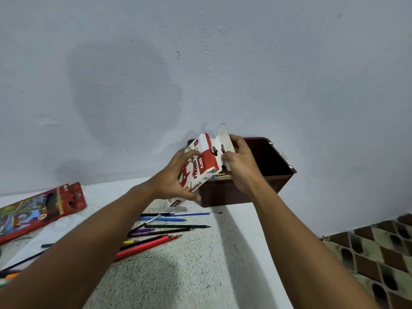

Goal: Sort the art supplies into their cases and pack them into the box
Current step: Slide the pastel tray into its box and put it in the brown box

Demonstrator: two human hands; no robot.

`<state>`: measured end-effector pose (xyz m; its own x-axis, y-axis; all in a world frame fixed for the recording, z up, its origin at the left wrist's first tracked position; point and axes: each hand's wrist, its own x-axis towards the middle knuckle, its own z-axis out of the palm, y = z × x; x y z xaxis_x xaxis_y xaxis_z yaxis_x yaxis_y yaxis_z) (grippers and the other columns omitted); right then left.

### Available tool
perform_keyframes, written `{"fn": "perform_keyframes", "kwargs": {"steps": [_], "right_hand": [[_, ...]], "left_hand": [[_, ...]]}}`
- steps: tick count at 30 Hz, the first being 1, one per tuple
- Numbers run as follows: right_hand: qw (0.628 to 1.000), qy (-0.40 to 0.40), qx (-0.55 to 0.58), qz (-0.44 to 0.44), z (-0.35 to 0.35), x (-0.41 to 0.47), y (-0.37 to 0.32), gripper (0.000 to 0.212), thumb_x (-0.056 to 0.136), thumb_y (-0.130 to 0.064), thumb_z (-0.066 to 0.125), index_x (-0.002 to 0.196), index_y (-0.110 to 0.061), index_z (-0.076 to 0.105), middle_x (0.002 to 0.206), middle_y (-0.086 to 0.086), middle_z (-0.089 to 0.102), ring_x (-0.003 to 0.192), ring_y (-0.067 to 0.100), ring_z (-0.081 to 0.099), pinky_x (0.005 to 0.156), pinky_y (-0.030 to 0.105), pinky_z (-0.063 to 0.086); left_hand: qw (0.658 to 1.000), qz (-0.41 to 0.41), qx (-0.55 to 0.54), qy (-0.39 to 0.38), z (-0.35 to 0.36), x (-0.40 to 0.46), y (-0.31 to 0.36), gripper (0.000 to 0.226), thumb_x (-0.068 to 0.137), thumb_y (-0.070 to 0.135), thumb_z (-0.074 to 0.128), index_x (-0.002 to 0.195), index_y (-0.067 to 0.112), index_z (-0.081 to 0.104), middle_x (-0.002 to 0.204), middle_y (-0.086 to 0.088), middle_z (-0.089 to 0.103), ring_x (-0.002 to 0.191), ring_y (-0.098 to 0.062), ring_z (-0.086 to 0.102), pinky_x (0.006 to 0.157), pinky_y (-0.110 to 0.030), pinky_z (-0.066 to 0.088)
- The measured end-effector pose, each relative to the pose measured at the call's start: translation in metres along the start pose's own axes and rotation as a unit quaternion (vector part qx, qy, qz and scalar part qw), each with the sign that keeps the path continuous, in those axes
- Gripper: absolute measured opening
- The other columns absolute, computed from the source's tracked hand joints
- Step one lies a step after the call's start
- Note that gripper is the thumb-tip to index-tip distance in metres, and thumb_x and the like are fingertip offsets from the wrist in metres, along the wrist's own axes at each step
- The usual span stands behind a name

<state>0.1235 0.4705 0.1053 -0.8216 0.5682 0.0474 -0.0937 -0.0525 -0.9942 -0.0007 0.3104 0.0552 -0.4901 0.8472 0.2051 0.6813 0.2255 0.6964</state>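
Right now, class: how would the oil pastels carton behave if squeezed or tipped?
The oil pastels carton looks like thin card, so it probably dents easily. Its top flap stands open, so pastels might slide out. The left hand alone spans it: likely light.

A white counter with fine dark speckles runs from the near edge to a pale wall at the far side. At its far right corner, against the wall, stands a dark brown box, open at the top. Far left lies a red colour-pencil case, flat, its far end turned toward the wall. In the middle, near the box, loose pencils lie scattered, mostly pointing right: blue, green, purple, yellow, pink and red ones. Among them is what may be a thin paintbrush; its tip is too small to tell.
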Motion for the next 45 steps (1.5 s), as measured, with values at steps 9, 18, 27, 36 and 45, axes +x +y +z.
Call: {"fn": "perform_keyframes", "kwargs": {"steps": [9,18,27,36,45], "right_hand": [[0.995,-0.087,-0.028,0.034,0.007,-0.016,-0.010,0.037,0.099,-0.029,0.051,0.134,-0.038,0.044,0.113,0.003,0.066,0.095,0.022,0.070,0.077,0.045,0.060],[0.971,-0.049,-0.218,-0.088,0.021,-0.032,-0.014,0.036,0.094,-0.013,0.056,0.126,-0.029,0.053,0.113,-0.001,0.059,0.098,0.018,0.065,0.083,0.040,0.058],[0.958,-0.041,-0.243,-0.149,0.032,-0.055,-0.017,0.031,0.095,-0.018,0.054,0.123,-0.029,0.047,0.103,0.000,0.067,0.079,0.008,0.068,0.065,0.027,0.060],[0.948,-0.023,-0.276,-0.159,0.026,-0.055,-0.017,0.050,0.089,-0.019,0.067,0.130,-0.022,0.040,0.106,-0.003,0.059,0.073,0.003,0.061,0.052,0.006,0.048],[0.985,0.103,-0.087,-0.105,-0.009,-0.012,-0.013,0.021,0.085,-0.016,0.070,0.104,-0.021,0.064,0.100,0.003,0.071,0.082,0.018,0.072,0.075,0.045,0.060]], "left_hand": [[0.995,-0.039,0.064,0.060,-0.003,-0.004,0.005,0.111,0.039,0.068,0.078,0.130,0.071,0.014,0.135,-0.001,0.022,0.128,-0.031,0.035,0.102,-0.046,0.046],[0.987,-0.018,0.129,0.093,-0.015,-0.027,0.029,0.110,0.037,0.066,0.074,0.130,0.063,0.014,0.132,0.000,0.019,0.130,-0.028,0.025,0.100,-0.046,0.047],[0.979,-0.028,0.164,0.116,-0.013,-0.041,0.039,0.119,0.043,0.056,0.082,0.136,0.059,0.007,0.135,-0.005,0.023,0.129,-0.028,0.024,0.100,-0.049,0.045],[0.978,-0.013,0.154,0.140,-0.010,-0.037,0.050,0.138,0.038,0.070,0.076,0.142,0.056,-0.014,0.139,-0.008,0.034,0.122,-0.027,0.033,0.098,-0.054,0.042],[0.937,-0.228,-0.151,0.217,-0.018,-0.011,0.036,0.078,0.074,0.078,0.056,0.141,0.048,0.030,0.135,-0.007,0.054,0.107,-0.021,0.063,0.083,-0.043,0.056]]}}
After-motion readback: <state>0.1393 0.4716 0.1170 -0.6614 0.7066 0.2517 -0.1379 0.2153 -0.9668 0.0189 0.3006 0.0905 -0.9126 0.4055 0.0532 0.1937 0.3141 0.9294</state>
